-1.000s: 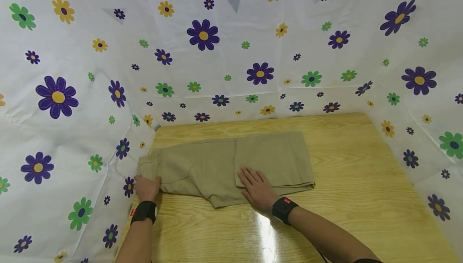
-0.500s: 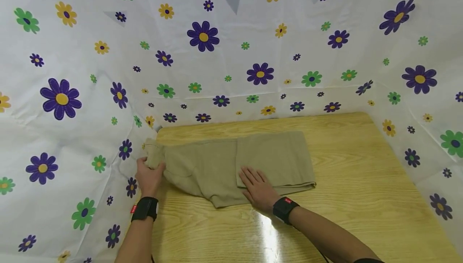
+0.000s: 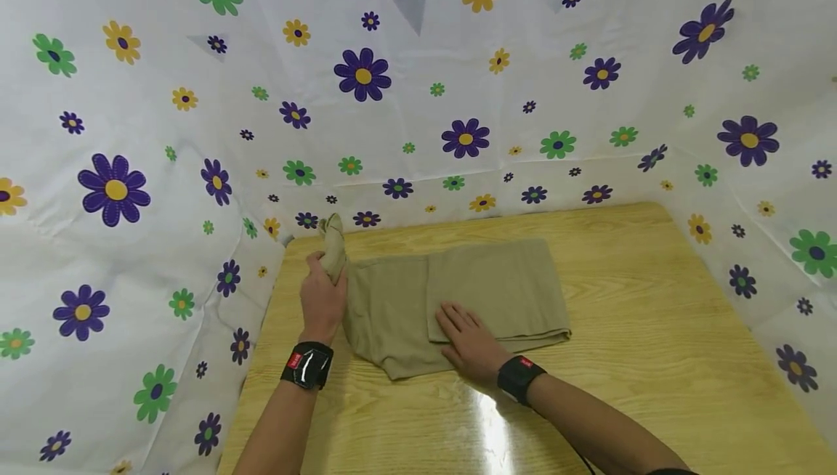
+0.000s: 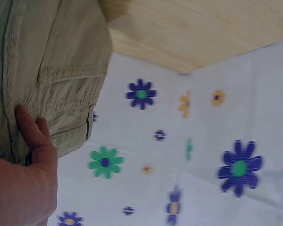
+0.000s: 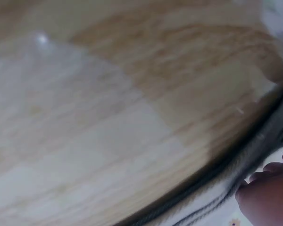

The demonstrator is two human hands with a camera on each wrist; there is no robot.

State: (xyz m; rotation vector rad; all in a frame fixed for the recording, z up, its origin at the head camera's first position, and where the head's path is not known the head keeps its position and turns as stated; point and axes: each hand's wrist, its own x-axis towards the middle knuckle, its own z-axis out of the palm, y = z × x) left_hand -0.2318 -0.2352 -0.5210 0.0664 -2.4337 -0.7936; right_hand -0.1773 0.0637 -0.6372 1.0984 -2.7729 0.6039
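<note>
Pants (image 3: 400, 311) on the bench (image 3: 654, 330), with the waist end held up.
We see the left hand (image 3: 323, 299) with its fingers curled round the waist end, gripping the cloth. The right hand (image 3: 476, 348) lies with straight fingers on the edge of the folded legs, not gripping. We think it presses there so the pants won't slide while the other end is up. The legs are folded flat, maybe so they take up less room.
</note>
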